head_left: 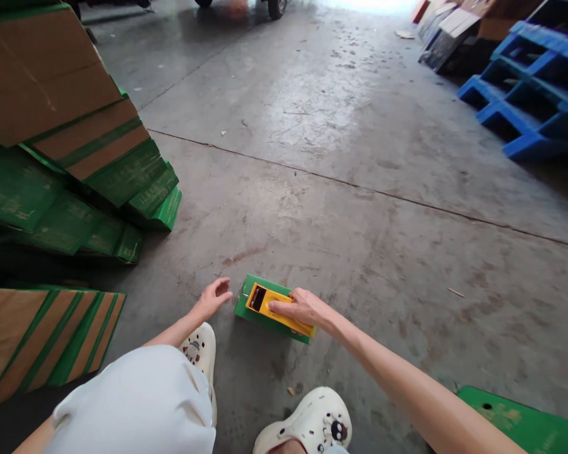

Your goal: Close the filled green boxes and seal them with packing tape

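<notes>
A small green box [271, 323] lies on the floor in front of my feet. Over its top is a long yellow hand tool [279, 305] with a dark opening at its left end; I cannot make out its exact kind. My right hand [305, 308] is closed round the tool's right part, thumb along the top. Whether the tool presses on the box or hovers just above it, I cannot tell. My left hand [214, 295] is just left of the box, fingers apart, holding nothing and not touching it.
Stacked green and brown cartons [76, 139] rise on the left, with another striped carton [61, 340] below them. A green box [520, 422] lies at lower right. Blue pallets [534, 88] stand at upper right. My white clogs [312, 419] flank the near floor.
</notes>
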Tool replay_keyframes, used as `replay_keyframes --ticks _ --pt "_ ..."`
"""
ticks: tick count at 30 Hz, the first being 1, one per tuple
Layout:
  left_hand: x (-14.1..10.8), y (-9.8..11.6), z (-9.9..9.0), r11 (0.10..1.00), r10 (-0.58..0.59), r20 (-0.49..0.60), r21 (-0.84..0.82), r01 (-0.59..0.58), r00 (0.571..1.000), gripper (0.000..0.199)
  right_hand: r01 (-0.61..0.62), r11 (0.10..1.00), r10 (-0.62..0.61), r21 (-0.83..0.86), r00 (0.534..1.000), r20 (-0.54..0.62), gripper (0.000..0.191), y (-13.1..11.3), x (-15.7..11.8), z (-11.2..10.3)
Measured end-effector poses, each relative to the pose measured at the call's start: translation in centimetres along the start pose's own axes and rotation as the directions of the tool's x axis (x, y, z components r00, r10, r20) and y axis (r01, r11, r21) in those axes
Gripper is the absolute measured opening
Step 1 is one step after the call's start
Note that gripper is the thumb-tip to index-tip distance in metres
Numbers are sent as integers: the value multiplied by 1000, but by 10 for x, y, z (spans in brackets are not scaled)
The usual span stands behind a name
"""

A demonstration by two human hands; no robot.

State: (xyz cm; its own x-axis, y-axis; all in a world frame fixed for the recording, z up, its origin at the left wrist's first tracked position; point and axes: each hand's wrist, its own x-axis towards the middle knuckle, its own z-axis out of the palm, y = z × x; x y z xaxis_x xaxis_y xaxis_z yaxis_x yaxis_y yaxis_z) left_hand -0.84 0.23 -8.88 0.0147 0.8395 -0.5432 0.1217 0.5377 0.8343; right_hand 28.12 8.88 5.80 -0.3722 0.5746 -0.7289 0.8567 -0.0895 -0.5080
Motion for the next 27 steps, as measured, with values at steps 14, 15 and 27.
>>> replay_keyframes --ticks 14,15,27 --pt "21 22 19 162 459 559 711 -684 690 144 -28 986 2 165 988 156 52 -1 -14 -10" --pt "22 21 18 167 465 561 705 -689 686 143 -24 990 3 142 990 144 52 3 -19 -14" --pt "23 20 19 301 492 549 622 -723 676 134 -137 987 120 79 974 191 62 46 -55 -32"
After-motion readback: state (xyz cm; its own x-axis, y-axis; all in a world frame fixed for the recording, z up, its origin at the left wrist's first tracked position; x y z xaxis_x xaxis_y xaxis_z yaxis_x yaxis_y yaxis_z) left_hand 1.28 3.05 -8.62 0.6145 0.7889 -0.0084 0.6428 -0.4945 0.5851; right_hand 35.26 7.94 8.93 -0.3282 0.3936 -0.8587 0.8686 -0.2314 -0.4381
